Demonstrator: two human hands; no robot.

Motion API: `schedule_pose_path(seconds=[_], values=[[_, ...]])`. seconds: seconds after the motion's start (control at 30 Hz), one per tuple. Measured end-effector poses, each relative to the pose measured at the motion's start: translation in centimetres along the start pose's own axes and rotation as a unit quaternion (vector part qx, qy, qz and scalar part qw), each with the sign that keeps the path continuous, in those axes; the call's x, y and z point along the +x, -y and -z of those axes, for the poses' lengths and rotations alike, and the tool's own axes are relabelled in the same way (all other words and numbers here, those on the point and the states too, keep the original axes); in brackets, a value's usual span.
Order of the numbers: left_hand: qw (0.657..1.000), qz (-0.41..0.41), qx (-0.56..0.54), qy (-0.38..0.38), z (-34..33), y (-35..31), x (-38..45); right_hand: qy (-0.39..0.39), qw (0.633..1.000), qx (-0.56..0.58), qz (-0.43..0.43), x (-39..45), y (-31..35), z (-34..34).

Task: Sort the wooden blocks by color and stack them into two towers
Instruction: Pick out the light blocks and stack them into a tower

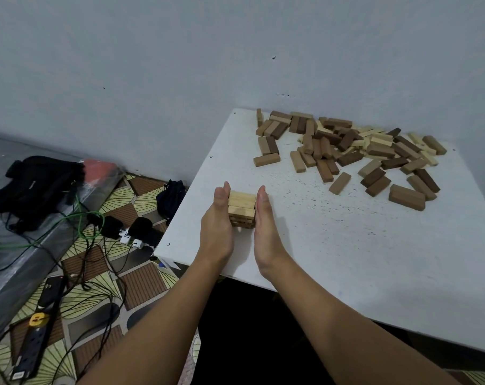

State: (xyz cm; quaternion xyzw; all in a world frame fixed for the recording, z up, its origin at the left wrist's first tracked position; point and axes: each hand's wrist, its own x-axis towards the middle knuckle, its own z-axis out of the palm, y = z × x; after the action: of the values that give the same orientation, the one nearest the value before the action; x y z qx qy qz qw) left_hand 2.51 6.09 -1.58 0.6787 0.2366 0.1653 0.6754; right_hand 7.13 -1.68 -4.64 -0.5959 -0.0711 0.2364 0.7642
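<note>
Pale-wood tower [241, 208] sits squeezed between the flat, straight-fingered left hand [218, 221] and right hand [264, 227], being squared. Next, I judge, a light block from the pile [355, 151] beyond the right hand.

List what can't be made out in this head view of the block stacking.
- Short tower of pale wooden blocks: its left and right sides are covered by the left hand and right hand; the layer count is unclear.
- Scattered pile of light and dark wooden blocks: lower blocks are buried under upper ones, so no count is possible.
- White table: its right side is cut off by the frame edge.
</note>
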Motion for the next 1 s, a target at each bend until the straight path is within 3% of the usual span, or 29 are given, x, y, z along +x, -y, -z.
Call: schedule_pose_path(seconds=[0.57,1.0], values=[[0.999,-0.011,0.030,0.005,0.1,-0.3,-0.3,-0.019,0.996,-0.083,0.002,-0.4,-0.9,-0.7],[1.000,-0.004,0.022,-0.007,0.2,0.3,0.1,0.003,0.999,-0.048,0.001,-0.1,-1.3,-0.2]])
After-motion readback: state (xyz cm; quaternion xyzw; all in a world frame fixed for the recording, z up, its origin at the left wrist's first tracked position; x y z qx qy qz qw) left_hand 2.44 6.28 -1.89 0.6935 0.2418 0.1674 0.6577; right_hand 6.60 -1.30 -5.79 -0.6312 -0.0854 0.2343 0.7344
